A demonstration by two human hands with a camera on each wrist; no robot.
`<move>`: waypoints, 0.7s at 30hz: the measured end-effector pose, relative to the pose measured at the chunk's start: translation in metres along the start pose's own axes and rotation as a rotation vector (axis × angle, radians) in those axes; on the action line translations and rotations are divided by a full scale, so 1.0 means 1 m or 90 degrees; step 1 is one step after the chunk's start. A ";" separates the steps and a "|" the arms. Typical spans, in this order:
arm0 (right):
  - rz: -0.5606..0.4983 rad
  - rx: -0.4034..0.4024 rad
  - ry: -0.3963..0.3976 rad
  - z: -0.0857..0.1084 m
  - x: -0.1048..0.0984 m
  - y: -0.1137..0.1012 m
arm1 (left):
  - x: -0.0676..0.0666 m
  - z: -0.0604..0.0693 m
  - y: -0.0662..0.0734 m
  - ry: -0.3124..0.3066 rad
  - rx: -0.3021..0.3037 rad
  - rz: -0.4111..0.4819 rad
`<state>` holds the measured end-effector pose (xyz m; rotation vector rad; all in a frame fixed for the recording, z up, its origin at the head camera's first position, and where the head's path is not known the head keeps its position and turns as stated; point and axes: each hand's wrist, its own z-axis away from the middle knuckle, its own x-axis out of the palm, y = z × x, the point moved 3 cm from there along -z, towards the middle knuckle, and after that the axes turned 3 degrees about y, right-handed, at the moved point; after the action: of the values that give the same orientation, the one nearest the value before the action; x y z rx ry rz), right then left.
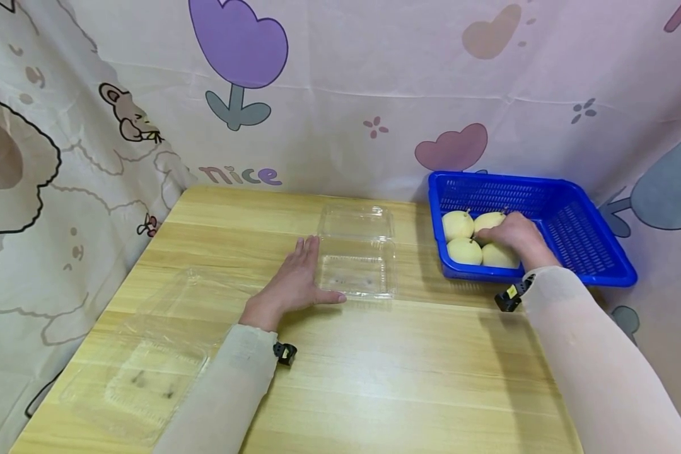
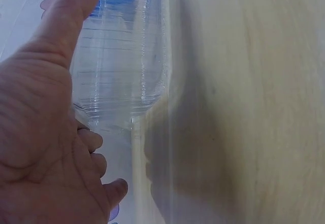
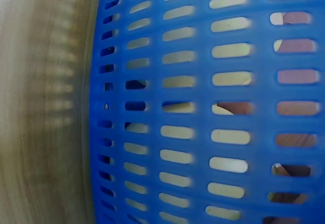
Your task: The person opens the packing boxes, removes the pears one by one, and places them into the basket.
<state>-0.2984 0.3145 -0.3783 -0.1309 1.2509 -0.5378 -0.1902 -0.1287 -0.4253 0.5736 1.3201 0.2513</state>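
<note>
My left hand (image 1: 291, 280) is beside a clear plastic clamshell box (image 1: 356, 277) in the head view, fingers straight along its left side and thumb stretched past its front corner. The box's lid lies folded back, away from me. In the left wrist view the left thumb (image 2: 63, 23) lies along the box wall. My right hand (image 1: 519, 236) reaches into a blue plastic basket (image 1: 584, 221) and grips a pale yellow pear (image 1: 489, 219) at the back, its far fingers partly hidden. Several pears, including a front one (image 1: 464, 251), sit at the basket's left end. The right wrist view mostly shows the slotted basket wall (image 3: 203, 92).
Another clear plastic container (image 1: 153, 372), apparently with its lid open, lies at the left of the wooden table (image 1: 408, 372), partly behind the left sleeve. A printed curtain (image 1: 329, 82) hangs along the back and sides.
</note>
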 end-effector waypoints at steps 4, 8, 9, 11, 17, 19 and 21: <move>-0.004 0.006 -0.006 0.000 0.001 0.001 | 0.000 0.000 0.000 0.001 0.004 -0.008; -0.003 0.005 -0.008 0.001 0.002 0.002 | -0.001 0.000 0.001 0.002 0.008 -0.008; 0.000 0.002 -0.005 0.002 0.002 0.002 | -0.001 0.000 0.001 0.001 0.009 -0.007; 0.003 -0.002 0.003 0.003 0.000 0.002 | 0.000 -0.001 0.001 0.002 0.011 -0.005; 0.025 -0.027 0.051 0.011 -0.008 -0.001 | 0.001 0.000 0.002 -0.001 0.014 -0.006; 0.021 -0.037 0.071 0.015 -0.011 -0.003 | 0.001 0.000 0.003 -0.001 0.016 -0.010; 0.009 -0.044 0.091 0.021 -0.014 -0.005 | 0.001 0.000 0.004 0.001 0.019 -0.013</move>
<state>-0.2833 0.3126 -0.3580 -0.1426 1.4097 -0.4983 -0.1893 -0.1248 -0.4237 0.5843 1.3321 0.2150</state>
